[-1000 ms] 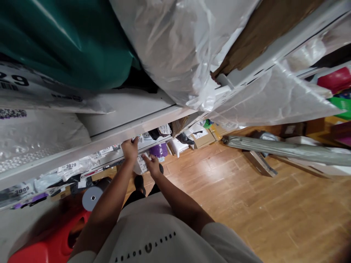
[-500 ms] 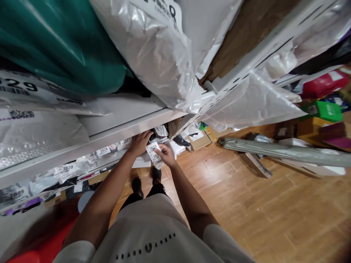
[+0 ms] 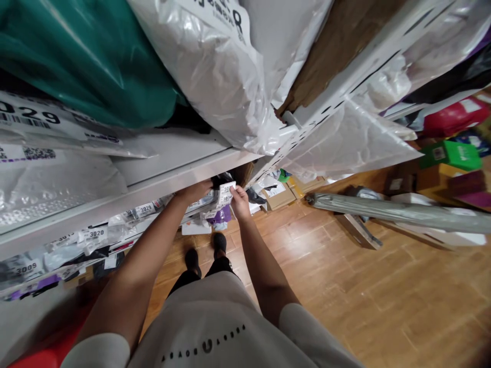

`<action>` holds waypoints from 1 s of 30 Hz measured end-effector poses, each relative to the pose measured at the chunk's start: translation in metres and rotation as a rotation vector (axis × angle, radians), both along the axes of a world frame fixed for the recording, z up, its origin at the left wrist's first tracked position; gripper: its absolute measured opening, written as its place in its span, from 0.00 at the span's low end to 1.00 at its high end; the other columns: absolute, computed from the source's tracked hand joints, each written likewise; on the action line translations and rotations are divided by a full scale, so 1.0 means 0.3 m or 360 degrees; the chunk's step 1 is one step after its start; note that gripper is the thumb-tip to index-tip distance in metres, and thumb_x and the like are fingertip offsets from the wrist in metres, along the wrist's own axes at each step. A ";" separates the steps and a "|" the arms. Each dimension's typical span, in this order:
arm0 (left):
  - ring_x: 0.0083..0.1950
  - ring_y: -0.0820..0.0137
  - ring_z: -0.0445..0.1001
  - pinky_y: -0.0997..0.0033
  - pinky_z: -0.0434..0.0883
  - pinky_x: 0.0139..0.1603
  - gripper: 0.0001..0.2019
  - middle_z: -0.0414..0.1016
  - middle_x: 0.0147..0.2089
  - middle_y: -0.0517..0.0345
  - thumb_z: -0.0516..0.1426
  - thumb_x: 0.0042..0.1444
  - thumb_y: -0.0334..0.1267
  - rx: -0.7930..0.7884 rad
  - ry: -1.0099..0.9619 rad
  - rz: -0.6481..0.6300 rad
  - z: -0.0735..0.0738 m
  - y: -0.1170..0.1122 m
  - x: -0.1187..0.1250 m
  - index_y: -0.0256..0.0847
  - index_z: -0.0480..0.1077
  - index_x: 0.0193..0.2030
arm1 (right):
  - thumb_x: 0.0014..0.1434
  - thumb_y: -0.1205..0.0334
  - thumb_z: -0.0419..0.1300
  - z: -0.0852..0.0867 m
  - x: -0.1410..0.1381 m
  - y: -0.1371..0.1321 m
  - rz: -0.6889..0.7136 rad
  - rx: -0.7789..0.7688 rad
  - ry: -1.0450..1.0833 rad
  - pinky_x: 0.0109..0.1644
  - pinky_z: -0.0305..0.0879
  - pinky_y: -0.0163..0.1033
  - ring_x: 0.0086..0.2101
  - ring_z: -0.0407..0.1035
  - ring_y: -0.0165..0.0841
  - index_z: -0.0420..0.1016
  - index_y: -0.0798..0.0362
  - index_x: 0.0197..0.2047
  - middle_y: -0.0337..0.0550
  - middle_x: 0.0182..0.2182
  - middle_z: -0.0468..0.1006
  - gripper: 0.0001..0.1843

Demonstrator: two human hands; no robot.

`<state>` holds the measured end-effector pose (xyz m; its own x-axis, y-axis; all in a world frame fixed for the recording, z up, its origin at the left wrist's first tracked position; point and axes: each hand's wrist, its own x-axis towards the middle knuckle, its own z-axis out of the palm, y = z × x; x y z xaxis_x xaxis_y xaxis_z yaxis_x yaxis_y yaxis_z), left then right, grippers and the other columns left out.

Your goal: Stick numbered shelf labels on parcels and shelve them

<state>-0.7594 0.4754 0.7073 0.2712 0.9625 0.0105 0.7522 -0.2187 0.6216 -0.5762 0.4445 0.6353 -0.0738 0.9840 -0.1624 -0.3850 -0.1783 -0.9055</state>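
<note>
A strip of white number labels point(image 3: 225, 194) is pinched in my right hand point(image 3: 240, 202), held just in front of the lower shelf. Its upper labels carry printed numbers, one reading 3034, and its lower end curls away toward the left. My left hand point(image 3: 197, 192) reaches in under the edge of the upper shelf, among the packages there. Its fingertips are hidden in shadow, so what they touch cannot be made out. A dark package point(image 3: 223, 179) lies just beyond the labels. Bagged parcels with labels such as 3029 point(image 3: 146, 209) and 3020 point(image 3: 94, 233) line the lower shelf to the left.
Close overhead, the upper shelf point(image 3: 169, 176) holds a green bag point(image 3: 88, 66) and a clear plastic bag point(image 3: 215, 76). A perforated white post point(image 3: 318, 112) stands to the right. Cardboard boxes point(image 3: 281, 197) and a long wrapped roll point(image 3: 399, 210) lie on the wooden floor.
My right hand has moved slightly up and right with the label strip, which has turned. My left hand has gone deeper under the shelf edge. A purple package shows below the strip.
</note>
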 end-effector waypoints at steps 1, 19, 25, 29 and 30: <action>0.50 0.62 0.73 0.62 0.67 0.58 0.07 0.78 0.42 0.55 0.61 0.44 0.30 -0.0064 0.0031 -0.0169 -0.002 -0.009 -0.015 0.42 0.76 0.32 | 0.52 0.47 0.64 -0.001 -0.002 -0.006 0.0073 0.0001 -0.0025 0.37 0.65 0.37 0.29 0.68 0.31 0.71 0.50 0.30 0.36 0.27 0.75 0.15; 0.44 0.57 0.72 0.60 0.67 0.45 0.12 0.74 0.42 0.45 0.48 0.64 0.40 -0.0091 0.0633 0.0161 -0.079 -0.076 -0.014 0.38 0.70 0.43 | 0.44 0.39 0.65 -0.059 -0.195 -0.034 -0.0134 -0.0161 -0.0419 0.30 0.58 0.34 0.23 0.57 0.27 0.66 0.52 0.20 0.33 0.19 0.66 0.24; 0.49 0.51 0.70 0.54 0.67 0.48 0.12 0.70 0.47 0.39 0.48 0.63 0.36 -0.0014 0.0881 0.0234 -0.063 -0.103 0.055 0.38 0.71 0.46 | 0.43 0.39 0.65 -0.084 -0.192 -0.068 -0.0225 -0.0335 -0.0446 0.26 0.54 0.34 0.21 0.53 0.26 0.61 0.50 0.19 0.30 0.15 0.59 0.26; 0.50 0.49 0.70 0.53 0.68 0.47 0.12 0.70 0.47 0.39 0.50 0.60 0.34 0.0021 0.0976 0.0271 -0.075 -0.115 0.079 0.38 0.71 0.47 | 0.42 0.41 0.66 -0.097 -0.188 -0.114 -0.0142 -0.0405 -0.0316 0.29 0.60 0.35 0.24 0.60 0.29 0.68 0.52 0.23 0.35 0.20 0.69 0.23; 0.51 0.48 0.69 0.53 0.68 0.46 0.12 0.70 0.47 0.39 0.50 0.61 0.33 0.0033 0.0990 0.0278 -0.079 -0.117 0.083 0.38 0.72 0.47 | 0.42 0.41 0.66 -0.102 -0.183 -0.129 -0.0139 -0.0432 -0.0286 0.29 0.61 0.36 0.24 0.61 0.29 0.69 0.53 0.24 0.36 0.21 0.70 0.22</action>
